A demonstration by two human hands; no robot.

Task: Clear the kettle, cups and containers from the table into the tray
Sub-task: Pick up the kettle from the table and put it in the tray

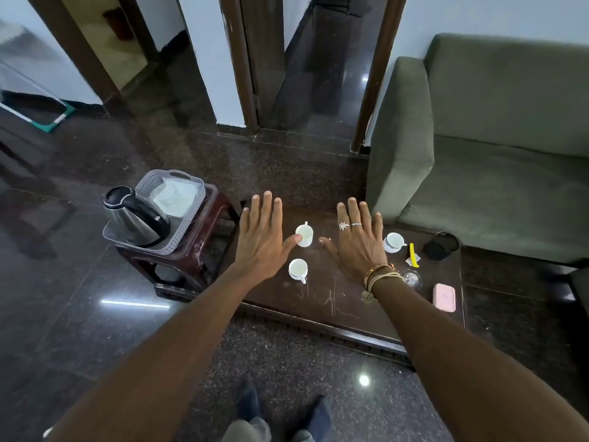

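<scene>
Bare forearms; two silver rings, corded bracelets on right grip.

Sofa, stool and small clutter on a dark stone floor

Grey-green sofa at right, dark red plastic stool at left, polished floor between, dark wooden door frames behind. Near the sofa's front edge: black round pouch, yellow-handled item, pink rectangular case. Green-framed object far left.
</scene>
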